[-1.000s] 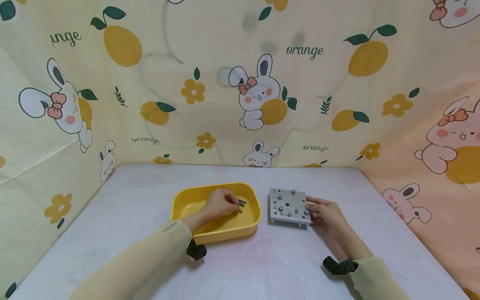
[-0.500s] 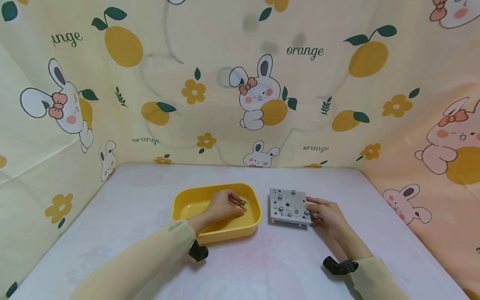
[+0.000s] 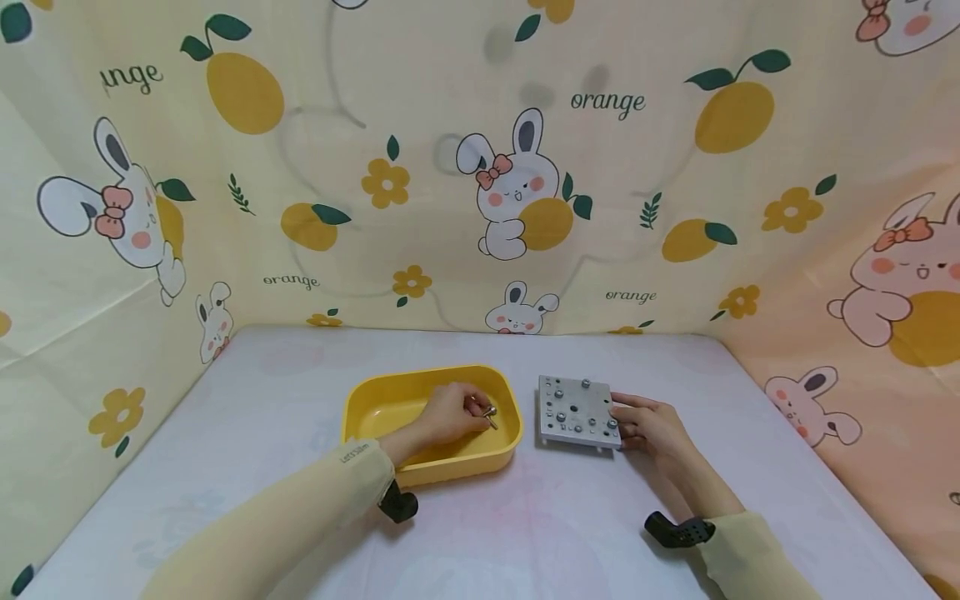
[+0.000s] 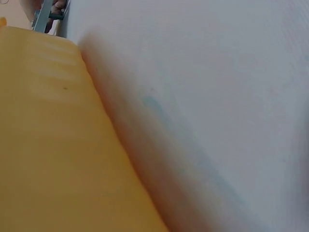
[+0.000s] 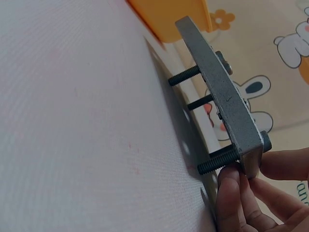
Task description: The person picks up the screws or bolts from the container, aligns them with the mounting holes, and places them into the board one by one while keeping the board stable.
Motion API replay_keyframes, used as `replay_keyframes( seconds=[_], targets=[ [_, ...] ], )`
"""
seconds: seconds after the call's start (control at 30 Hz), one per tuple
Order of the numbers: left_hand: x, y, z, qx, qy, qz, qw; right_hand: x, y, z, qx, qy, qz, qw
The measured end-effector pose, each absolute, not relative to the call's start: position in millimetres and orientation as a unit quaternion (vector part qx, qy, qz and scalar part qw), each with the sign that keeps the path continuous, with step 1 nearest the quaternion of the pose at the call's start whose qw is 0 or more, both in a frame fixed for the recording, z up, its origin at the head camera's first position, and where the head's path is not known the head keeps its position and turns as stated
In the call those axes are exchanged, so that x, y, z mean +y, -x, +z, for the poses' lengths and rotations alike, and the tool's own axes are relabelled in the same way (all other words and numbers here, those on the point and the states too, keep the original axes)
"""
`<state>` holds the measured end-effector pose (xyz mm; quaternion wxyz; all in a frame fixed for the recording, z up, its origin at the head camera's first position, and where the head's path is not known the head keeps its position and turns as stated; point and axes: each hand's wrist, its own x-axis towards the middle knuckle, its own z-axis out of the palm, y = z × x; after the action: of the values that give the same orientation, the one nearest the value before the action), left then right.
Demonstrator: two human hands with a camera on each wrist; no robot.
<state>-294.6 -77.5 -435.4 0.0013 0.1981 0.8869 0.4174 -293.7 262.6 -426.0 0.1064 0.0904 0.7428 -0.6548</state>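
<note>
My left hand (image 3: 450, 413) reaches into the yellow tray (image 3: 375, 472), fingers curled at a small silver screw (image 3: 490, 412). It seems to pinch this screw, though the fingertips are partly hidden. A second thin screw shaft shows just below it. My right hand (image 3: 651, 427) grips the right edge of a square grey metal plate (image 3: 592, 396). Several screws stand in the plate's holes. In the right wrist view the plate (image 5: 227, 99) is seen edge-on, with threaded screw ends (image 5: 219, 162) sticking out underneath and my fingers (image 5: 285, 164) around one corner.
The tray stands left of the plate, with a narrow gap of white table (image 3: 525, 517) between them. Printed cloth walls (image 3: 420, 250) enclose the table at the back and sides. The left wrist view is mostly the tray's outer wall (image 4: 53, 121).
My left hand has shifted slightly right inside the tray, and the screws at its fingertips have moved with it. The right hand and the plate stay in place.
</note>
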Motion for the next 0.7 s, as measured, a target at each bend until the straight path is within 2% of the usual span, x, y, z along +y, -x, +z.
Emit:
replay_keyframes(
  seconds=[0.37,0.57,0.7],
  targets=[
    [-77.2,296.2,-435.7,0.885,-0.240,0.398,0.027,263.2,293.4,-425.9,0.741,-0.084,-0.657,0.106],
    [-75.5,295.1,-435.0,0.875,-0.270,0.397,0.064,262.2,292.7,-425.3,0.739,-0.090,-0.659,0.105],
    [-75.4,293.9,-435.8,0.871,-0.288,0.393,0.065,261.5,293.1,-425.4,0.740,-0.094,-0.657,0.105]
  ],
)
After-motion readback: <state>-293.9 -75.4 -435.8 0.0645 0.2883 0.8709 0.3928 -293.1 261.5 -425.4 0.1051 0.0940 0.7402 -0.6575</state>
